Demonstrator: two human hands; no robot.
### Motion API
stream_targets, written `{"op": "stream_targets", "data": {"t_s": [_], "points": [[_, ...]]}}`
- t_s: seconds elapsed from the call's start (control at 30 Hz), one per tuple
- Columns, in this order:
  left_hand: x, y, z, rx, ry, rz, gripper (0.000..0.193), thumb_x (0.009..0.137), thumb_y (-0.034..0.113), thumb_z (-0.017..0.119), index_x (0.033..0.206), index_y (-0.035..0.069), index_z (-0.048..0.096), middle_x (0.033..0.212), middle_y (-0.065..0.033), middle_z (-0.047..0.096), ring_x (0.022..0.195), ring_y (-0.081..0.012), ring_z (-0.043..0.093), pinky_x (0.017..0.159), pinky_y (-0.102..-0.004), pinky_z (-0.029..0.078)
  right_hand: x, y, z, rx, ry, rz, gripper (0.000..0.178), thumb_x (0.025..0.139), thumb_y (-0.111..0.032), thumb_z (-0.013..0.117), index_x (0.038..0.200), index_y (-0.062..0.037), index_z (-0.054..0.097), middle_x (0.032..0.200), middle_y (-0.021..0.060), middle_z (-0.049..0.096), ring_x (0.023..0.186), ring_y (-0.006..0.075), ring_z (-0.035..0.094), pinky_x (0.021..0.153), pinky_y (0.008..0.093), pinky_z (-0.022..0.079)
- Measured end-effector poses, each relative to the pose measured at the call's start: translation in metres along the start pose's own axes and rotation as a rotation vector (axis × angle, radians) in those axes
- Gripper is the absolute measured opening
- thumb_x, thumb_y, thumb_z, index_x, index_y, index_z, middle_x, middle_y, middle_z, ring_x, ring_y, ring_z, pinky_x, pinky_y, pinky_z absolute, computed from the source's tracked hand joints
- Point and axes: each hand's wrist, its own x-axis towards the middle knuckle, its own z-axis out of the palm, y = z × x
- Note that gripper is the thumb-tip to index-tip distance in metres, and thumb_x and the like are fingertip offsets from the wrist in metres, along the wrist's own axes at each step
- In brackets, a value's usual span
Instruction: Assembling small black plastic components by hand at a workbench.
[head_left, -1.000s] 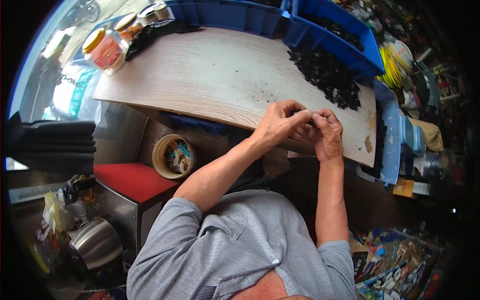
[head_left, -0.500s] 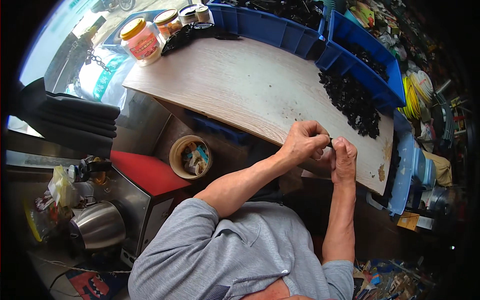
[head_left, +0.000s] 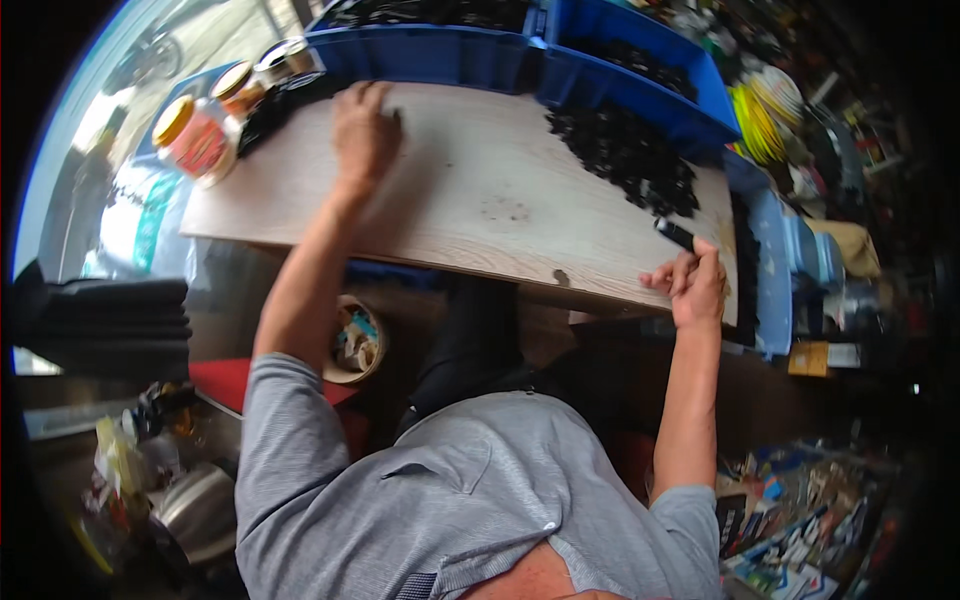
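Observation:
My left hand [head_left: 366, 135] reaches over the far left of the table, beside a black bag-like bundle [head_left: 280, 110]. Its fingers are somewhat blurred but look spread, with nothing clearly held in them. Near the table's right front edge, my right hand [head_left: 695, 285] holds a short black cylinder [head_left: 674, 234] by the thumb; its other fingers curl loosely. Just beyond that cylinder lies a heap of small black parts [head_left: 630, 155], too small to name one by one.
Two blue crates [head_left: 420, 60] [head_left: 640, 105] with black parts line the table's far edge. A jar with a yellow lid [head_left: 195, 140] stands at the left corner of the pale table [head_left: 450, 190]. Below the front edge is a waste bucket [head_left: 375, 355]. Light-blue bins [head_left: 775, 270] sit at right.
My hands, together at the table's front edge before, are now apart. The left has gone to the far left; the right shows a black cylinder. The whole view has shifted.

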Motion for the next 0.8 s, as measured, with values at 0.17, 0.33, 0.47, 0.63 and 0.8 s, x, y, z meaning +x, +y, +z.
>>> {"op": "stream_targets", "data": {"t_s": [0.17, 0.33, 0.47, 0.63, 0.8], "points": [[0.026, -0.071, 0.028, 0.315, -0.257, -0.023, 0.037, 0.088, 0.018, 0.059, 0.124, 0.013, 0.061, 0.129, -0.0133, 0.059, 0.122, -0.0345, 0.052, 0.100, -0.0447, 0.045, 0.031, -0.034, -0.057, 0.213, 0.519, -0.093, 0.050, 0.088, -0.044, 0.063, 0.110, -0.0010, 0.050, 0.049, 0.0066, 0.038, 0.056, 0.0244, 0.054, 0.068, 0.0553, 0.058], [0.026, -0.055, 0.030, 0.219, -0.220, 0.068, 0.037, 0.079, 0.009, 0.061, 0.116, 0.012, 0.064, 0.120, -0.0093, 0.063, 0.114, -0.0322, 0.057, 0.095, -0.0422, 0.048, 0.031, -0.021, -0.061, -0.018, 0.487, 0.003, 0.032, 0.085, -0.028, 0.072, 0.100, -0.0019, 0.061, 0.051, 0.0034, 0.038, 0.055, 0.0229, 0.054, 0.062, 0.0518, 0.059], [0.019, -0.040, 0.023, 0.140, -0.255, 0.166, 0.039, 0.078, 0.008, 0.063, 0.117, 0.013, 0.064, 0.118, -0.0080, 0.064, 0.109, -0.0317, 0.058, 0.093, -0.0420, 0.047, 0.039, -0.007, -0.030, -0.098, 0.354, -0.001, 0.028, 0.084, -0.024, 0.074, 0.101, -0.0044, 0.063, 0.048, 0.0003, 0.041, 0.045, 0.0179, 0.053, 0.055, 0.0416, 0.059], [0.021, -0.039, 0.024, 0.171, -0.263, 0.091, 0.038, 0.081, 0.009, 0.061, 0.119, 0.013, 0.065, 0.115, -0.0085, 0.065, 0.107, -0.0321, 0.058, 0.093, -0.0416, 0.047, 0.052, -0.004, 0.010, -0.237, 0.241, 0.017, 0.022, 0.084, -0.020, 0.076, 0.097, -0.0052, 0.067, 0.051, -0.0015, 0.046, 0.042, 0.0108, 0.051, 0.049, 0.0311, 0.055], [0.006, -0.014, 0.019, -0.057, -0.262, 0.210, 0.024, 0.087, 0.016, 0.063, 0.110, 0.010, 0.069, 0.099, -0.0134, 0.067, 0.095, -0.0336, 0.061, 0.084, -0.0406, 0.049, 0.065, 0.000, 0.035, -0.334, 0.253, 0.009, 0.020, 0.083, -0.020, 0.076, 0.094, -0.0043, 0.070, 0.063, 0.0004, 0.057, 0.041, 0.0093, 0.048, 0.042, 0.0278, 0.050]]}}
